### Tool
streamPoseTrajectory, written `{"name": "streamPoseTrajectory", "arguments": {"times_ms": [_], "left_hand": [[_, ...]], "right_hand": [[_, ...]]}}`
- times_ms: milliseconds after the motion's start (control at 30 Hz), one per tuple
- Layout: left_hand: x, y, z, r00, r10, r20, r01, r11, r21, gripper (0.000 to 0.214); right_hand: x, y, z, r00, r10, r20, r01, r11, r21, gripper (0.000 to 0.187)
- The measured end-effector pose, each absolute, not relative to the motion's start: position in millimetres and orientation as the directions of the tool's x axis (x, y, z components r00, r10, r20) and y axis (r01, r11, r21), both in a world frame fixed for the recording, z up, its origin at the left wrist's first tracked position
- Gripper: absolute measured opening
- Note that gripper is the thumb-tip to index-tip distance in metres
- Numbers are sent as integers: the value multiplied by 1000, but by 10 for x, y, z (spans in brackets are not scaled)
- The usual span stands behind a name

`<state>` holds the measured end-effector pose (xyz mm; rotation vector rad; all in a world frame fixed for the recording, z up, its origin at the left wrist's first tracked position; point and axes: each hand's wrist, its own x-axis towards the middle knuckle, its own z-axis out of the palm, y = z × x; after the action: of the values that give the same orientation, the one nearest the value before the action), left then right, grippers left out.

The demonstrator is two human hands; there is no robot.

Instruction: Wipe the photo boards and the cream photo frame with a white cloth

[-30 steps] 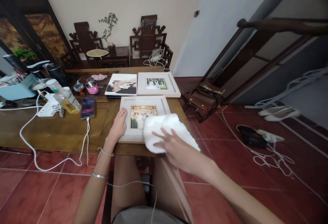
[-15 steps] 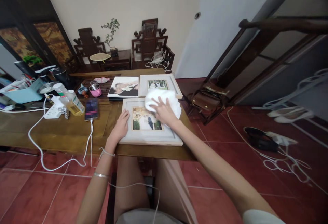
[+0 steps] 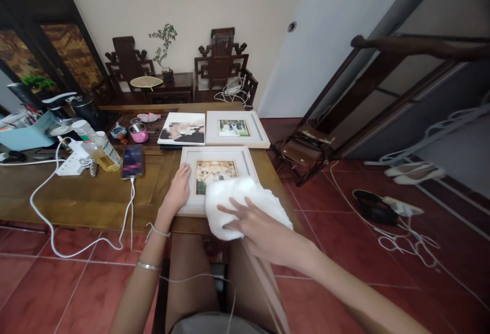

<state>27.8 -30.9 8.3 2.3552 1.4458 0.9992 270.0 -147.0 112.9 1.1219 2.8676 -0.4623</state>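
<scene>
A white picture frame with a group photo lies flat near the table's front edge. My left hand grips its left side, fingers together over the rim. In my right hand is a white fluffy cloth, with my fingers somewhat spread on top of it. The cloth covers the frame's lower right part and hangs past the table's front edge. Behind it lie a second white picture frame and a photo book with a light cover.
On the wooden table to the left are a phone on a white cable, a bottle, a power strip, a pink cup and a blue box. A brown bag hangs at the right.
My right hand has drawn the cloth toward me, from the frame's upper right to its lower right and front edge. My left hand stays on the frame's left side.
</scene>
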Motion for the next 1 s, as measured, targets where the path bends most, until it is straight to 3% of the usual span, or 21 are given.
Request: {"name": "streamPoseTrajectory", "arguments": {"times_ms": [133,367,533,633,833,933,1000], "left_hand": [[278,-313,92,299,855,424,712,-496,497,47],[263,-315,88,310,870,385,706,-481,520,50],[274,-333,80,291,890,350,714,-446,541,54],[278,-338,67,289,889,356,708,-449,545,57],[260,-332,70,316,870,379,704,-483,522,58],[253,-311,95,339,853,398,697,-512,503,58],[256,-289,114,351,837,420,688,-534,490,57]], "right_hand": [[2645,-1253,963,-733,679,-42,665,702,-256,65],[2658,-172,710,-506,857,104,861,509,-3,55],[2538,-82,725,-491,870,49,871,489,44,54],[2481,-478,796,-571,819,-44,820,572,-9,58],[2658,-1320,1101,-738,660,-139,669,689,-281,66],[2790,-1333,1106,-725,679,-114,669,656,-348,68],[2834,-1182,1026,-660,745,-95,732,609,-307,68]]}}
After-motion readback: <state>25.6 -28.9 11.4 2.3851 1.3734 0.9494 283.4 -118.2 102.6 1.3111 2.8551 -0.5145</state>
